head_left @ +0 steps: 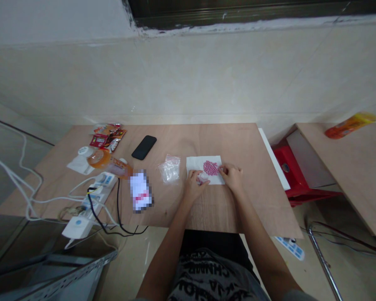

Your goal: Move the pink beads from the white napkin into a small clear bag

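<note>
Table: a wooden table carries everything below.
Centre: a paper napkin on the table, with a pile of beads on it.
Hands: left hand on the napkin's near edge; right hand at the pile's right side.
Left of napkin: a plastic bag, then a pixelated item.
Behind these: a phone.
Far left: snack packets behind a power strip.
Right: a plastic stool between the table and a second table, which holds a bottle.

left hand: curled, palm down | right hand: pinching, palm down
</note>
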Demonstrator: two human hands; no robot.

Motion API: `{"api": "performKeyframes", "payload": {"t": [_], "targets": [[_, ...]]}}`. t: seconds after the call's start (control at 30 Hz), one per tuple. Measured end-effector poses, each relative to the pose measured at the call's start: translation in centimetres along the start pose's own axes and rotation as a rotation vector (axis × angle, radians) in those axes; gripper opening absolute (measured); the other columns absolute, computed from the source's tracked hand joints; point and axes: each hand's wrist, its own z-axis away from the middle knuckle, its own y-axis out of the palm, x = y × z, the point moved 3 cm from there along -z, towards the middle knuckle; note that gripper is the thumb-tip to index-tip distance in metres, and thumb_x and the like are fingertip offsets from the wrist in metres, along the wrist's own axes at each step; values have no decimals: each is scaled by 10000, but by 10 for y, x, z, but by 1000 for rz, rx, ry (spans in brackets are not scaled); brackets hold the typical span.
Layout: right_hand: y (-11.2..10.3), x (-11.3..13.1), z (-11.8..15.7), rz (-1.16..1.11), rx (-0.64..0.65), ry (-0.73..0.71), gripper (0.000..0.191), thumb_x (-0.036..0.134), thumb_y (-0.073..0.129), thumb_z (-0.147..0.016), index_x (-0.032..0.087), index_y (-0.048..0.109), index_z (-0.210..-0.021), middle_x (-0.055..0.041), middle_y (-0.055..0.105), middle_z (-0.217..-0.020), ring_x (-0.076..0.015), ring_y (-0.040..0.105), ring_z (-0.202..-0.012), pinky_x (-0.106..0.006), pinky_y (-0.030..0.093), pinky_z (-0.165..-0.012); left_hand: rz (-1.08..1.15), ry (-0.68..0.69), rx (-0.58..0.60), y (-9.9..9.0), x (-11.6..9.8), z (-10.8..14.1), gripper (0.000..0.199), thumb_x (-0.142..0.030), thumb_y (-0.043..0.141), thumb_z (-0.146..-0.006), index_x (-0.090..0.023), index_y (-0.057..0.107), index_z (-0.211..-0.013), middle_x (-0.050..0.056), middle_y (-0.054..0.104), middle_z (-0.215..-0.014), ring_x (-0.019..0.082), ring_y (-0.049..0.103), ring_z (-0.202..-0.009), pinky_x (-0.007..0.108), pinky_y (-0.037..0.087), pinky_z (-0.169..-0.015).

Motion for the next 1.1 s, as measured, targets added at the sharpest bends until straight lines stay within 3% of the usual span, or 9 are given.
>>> {"api": "performKeyframes", "payload": {"t": [0.27,0.6,0.8,1.1], "targets": [[-6,3,14,-77,-40,50,295,431,521,-890,213,719,-913,-14,637,-689,-194,569,-753,-318,265,-751,12,-1,-4,1,1,-1,415,-253,775,-709,-206,602,-1082,12,518,-982,109,561,-732,278,514,-730],[3,55,30,-219,57,-59,249,401,527,-899,233,712,-894,-18,669,-722,-184,586,-707,-317,313,-752,50,6,7,-1,-1,-1,401,-151,730,-703,-199,596,-1078,16,520,-983,115,563,-751,269,516,-722],[6,55,35,-204,116,-81,266,414,516,-903,243,708,-971,-27,686,-787,-193,593,-746,-324,326,-766,33,12,6,-1,-1,0,387,-128,695,-702,-194,595,-1070,22,526,-991,117,559,-747,274,511,-720],[0,59,39,-136,173,-98,152,322,587,-853,235,700,-906,-47,707,-926,-226,587,-931,-338,306,-835,70,-15,13,0,2,-1,471,-55,676,-653,-212,586,-1088,21,519,-1023,115,558,-762,277,517,-742]]}}
